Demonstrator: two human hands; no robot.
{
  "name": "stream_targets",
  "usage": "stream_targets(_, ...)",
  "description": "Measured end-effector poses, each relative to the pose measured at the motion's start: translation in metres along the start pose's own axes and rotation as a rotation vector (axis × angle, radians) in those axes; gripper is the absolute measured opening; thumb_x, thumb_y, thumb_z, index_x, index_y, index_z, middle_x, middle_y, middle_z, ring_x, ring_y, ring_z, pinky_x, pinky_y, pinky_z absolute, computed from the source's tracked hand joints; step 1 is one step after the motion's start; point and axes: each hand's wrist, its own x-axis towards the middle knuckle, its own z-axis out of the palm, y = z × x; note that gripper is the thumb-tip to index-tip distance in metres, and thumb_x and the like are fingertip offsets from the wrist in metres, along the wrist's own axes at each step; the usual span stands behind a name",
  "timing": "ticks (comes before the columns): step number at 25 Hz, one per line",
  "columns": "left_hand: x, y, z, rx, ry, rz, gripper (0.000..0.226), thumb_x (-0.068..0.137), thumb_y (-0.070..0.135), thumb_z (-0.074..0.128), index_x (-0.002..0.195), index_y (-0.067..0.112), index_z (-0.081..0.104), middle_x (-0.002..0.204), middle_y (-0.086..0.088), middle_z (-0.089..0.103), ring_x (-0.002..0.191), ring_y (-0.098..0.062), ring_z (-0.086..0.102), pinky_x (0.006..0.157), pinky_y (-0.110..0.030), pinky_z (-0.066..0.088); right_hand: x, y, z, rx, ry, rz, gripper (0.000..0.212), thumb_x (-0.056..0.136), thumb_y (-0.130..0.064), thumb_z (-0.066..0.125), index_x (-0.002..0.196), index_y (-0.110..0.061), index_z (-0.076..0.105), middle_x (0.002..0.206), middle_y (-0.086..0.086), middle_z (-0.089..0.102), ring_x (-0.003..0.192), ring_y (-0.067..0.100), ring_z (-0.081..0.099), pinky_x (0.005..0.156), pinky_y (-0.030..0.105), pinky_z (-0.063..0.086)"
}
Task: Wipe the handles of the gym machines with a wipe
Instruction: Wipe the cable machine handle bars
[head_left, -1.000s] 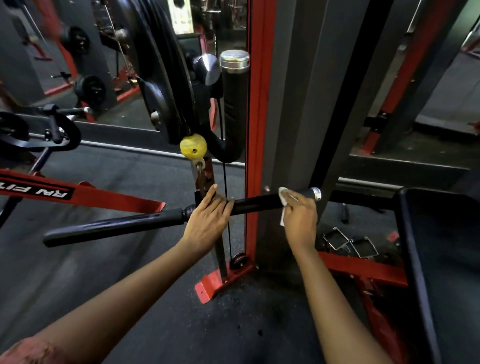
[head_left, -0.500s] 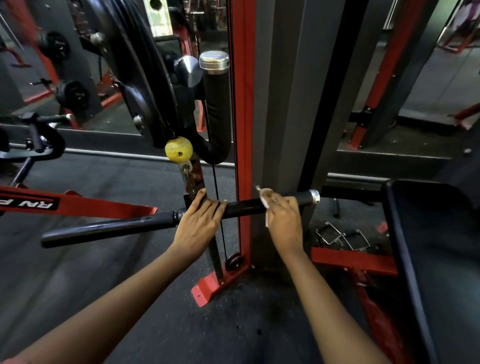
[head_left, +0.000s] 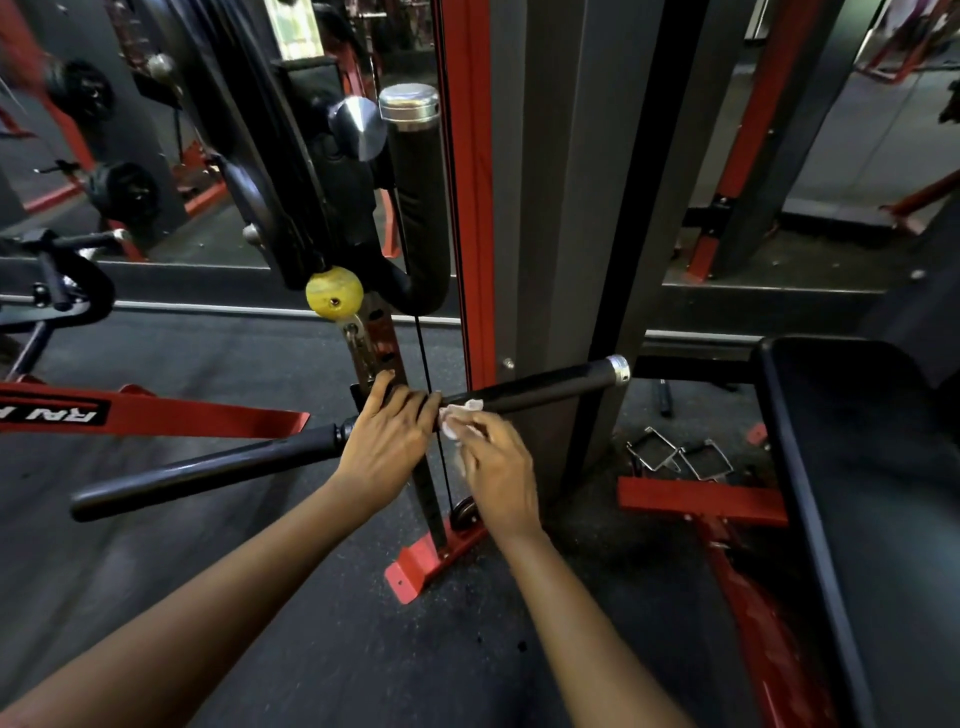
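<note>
Here, there is one long black bar (head_left: 545, 387). The left hand (head_left: 387, 441) curls round its middle. Just beside it, the right hand (head_left: 498, 467) pinches one white wipe (head_left: 460, 415) against the bar. One yellow ball (head_left: 334, 291) hangs above. Two metal handles (head_left: 675, 460) lie on the floor (head_left: 311, 649).

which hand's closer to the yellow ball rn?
Left. The left hand grips the bar just below the yellow ball. The right hand, holding the wipe against the bar, is lower and further to the ball's right.
</note>
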Motion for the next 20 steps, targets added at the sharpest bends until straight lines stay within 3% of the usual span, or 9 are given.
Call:
stream_targets(3,-0.002,-0.001,-0.001,-0.008,0.003,-0.005,0.057,0.058,0.012,0.081,0.111,0.0,0.064,0.093,-0.014,0.07,0.093,-0.032,0.066,0.104,-0.046,0.019,0.012,0.028,-0.03,-0.011,0.141,0.13,0.024,0.086,-0.01,0.055,0.106,-0.007,0.068,0.107,0.006,0.063,0.095,0.013,0.059,0.088,0.001,0.034)
stream_targets(6,-0.002,-0.001,0.0,-0.024,-0.01,0.0,0.061,0.056,0.014,0.084,0.111,0.0,0.063,0.092,-0.014,0.07,0.091,-0.032,0.066,0.104,-0.046,0.02,0.025,0.056,-0.052,-0.042,0.325,0.323,0.03,0.079,0.008,0.06,0.104,-0.004,0.069,0.105,0.016,0.063,0.09,0.023,0.062,0.081,0.007,0.033)
stream_targets(8,-0.003,-0.001,0.0,-0.019,-0.015,-0.002,0.062,0.054,0.013,0.084,0.111,-0.001,0.064,0.09,-0.014,0.07,0.089,-0.032,0.066,0.103,-0.046,0.02,0.031,0.059,-0.056,-0.054,0.408,0.391,0.028,0.079,0.008,0.056,0.102,-0.002,0.07,0.101,0.018,0.064,0.089,0.031,0.063,0.079,0.008,0.033)
stream_targets(10,-0.003,0.0,0.001,-0.012,-0.017,-0.014,0.062,0.052,0.01,0.084,0.11,-0.001,0.064,0.088,-0.014,0.07,0.087,-0.032,0.066,0.102,-0.046,0.021,0.024,0.039,-0.045,-0.15,0.359,0.167,0.027,0.081,-0.003,0.05,0.1,-0.004,0.07,0.096,0.015,0.066,0.085,0.028,0.063,0.081,0.014,0.037)
stream_targets(12,-0.004,-0.002,0.002,-0.009,-0.011,-0.029,0.061,0.05,0.008,0.084,0.108,-0.002,0.065,0.085,-0.015,0.069,0.085,-0.032,0.067,0.101,-0.045,0.022,0.011,0.012,-0.019,-0.204,0.144,-0.107,0.034,0.084,-0.013,0.042,0.104,-0.009,0.069,0.098,0.008,0.068,0.087,0.019,0.058,0.081,0.018,0.042)
stream_targets(13,-0.004,-0.002,0.002,-0.012,-0.007,-0.036,0.06,0.05,0.007,0.084,0.107,-0.002,0.066,0.085,-0.015,0.069,0.085,-0.031,0.067,0.1,-0.045,0.023,0.006,0.005,-0.007,-0.212,0.042,-0.159,0.038,0.084,-0.016,0.039,0.108,-0.011,0.067,0.103,0.006,0.068,0.091,0.015,0.053,0.08,0.021,0.046)
stream_targets(16,-0.007,-0.003,0.001,-0.015,-0.02,-0.058,0.059,0.053,0.007,0.083,0.108,-0.001,0.066,0.087,-0.015,0.069,0.087,-0.032,0.066,0.103,-0.045,0.022,0.017,0.019,-0.009,-0.251,-0.102,-0.122,0.04,0.087,-0.016,0.038,0.121,-0.017,0.059,0.114,0.004,0.064,0.092,0.011,0.045,0.076,0.027,0.052)
stream_targets(20,-0.012,-0.005,0.0,-0.027,-0.018,-0.064,0.057,0.055,0.001,0.078,0.11,-0.002,0.065,0.09,-0.016,0.068,0.089,-0.033,0.066,0.114,-0.039,0.004,0.044,0.054,-0.053,-0.385,0.072,-0.013,0.038,0.075,0.007,0.06,0.108,-0.012,0.068,0.1,0.005,0.07,0.081,0.027,0.057,0.078,0.036,0.054)
